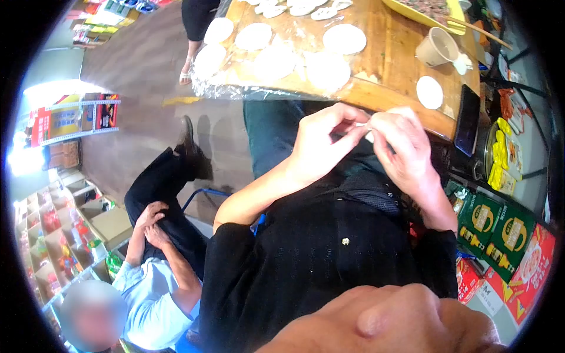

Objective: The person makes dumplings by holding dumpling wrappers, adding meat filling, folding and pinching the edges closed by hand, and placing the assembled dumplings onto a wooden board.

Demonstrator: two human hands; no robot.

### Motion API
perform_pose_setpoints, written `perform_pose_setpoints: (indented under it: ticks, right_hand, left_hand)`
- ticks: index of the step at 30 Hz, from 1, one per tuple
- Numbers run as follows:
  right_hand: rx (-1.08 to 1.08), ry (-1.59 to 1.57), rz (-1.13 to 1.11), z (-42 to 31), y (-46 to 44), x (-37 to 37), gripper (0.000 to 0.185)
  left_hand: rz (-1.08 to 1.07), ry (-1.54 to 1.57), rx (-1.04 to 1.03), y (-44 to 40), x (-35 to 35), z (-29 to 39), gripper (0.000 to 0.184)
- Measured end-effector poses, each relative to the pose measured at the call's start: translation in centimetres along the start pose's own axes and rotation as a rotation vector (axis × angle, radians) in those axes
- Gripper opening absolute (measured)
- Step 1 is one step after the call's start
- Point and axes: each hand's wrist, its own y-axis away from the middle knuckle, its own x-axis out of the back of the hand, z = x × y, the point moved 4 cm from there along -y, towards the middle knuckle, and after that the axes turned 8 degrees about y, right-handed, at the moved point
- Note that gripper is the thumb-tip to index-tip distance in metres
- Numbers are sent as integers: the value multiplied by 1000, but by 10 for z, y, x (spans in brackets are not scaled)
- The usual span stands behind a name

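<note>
Close together in front of the table edge, my left hand and my right hand meet at the fingertips. Both pinch a small whitish piece, perhaps dough, mostly hidden by the fingers. On the wooden table beyond them lie several flat white rounds, one of them near the right corner. A paper cup stands beyond that round. At the far edge is a yellow tray of minced filling with a chopstick across its corner.
A dark phone lies at the table's right edge. Plastic film covers the left part. A seated person is at the lower left; another person's leg shows behind the table. Green boxes stand at right.
</note>
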Motion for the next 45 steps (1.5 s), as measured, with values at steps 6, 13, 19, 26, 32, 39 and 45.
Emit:
perform_pose_setpoints:
  ticks: [6, 13, 19, 26, 32, 39, 45]
  right_hand:
    - [145, 132, -111, 1, -4, -1, 47]
    - [-338, -146, 45, 29, 2, -17, 47]
    - [-627, -838, 32, 48, 20, -49, 31]
    - [-619, -834, 78, 47, 23, -49, 22]
    - [-531, -604, 56, 42, 21, -39, 25]
    - [-337, -240, 169, 44, 16, -27, 19]
    - [-119, 87, 194, 46, 13, -22, 23]
  left_hand:
    - [67, -240, -113, -3, -1, 4, 8]
    - [184, 264, 85, -19, 14, -23, 21]
    - [100, 270, 24, -22, 9, -22, 25]
    - [119, -32, -27, -27, 12, -20, 17]
    - [11, -557, -406, -28, 4, 6, 11]
    - [46, -58, -35, -30, -5, -7, 23]
    - [-80, -186, 46, -40, -3, -19, 23]
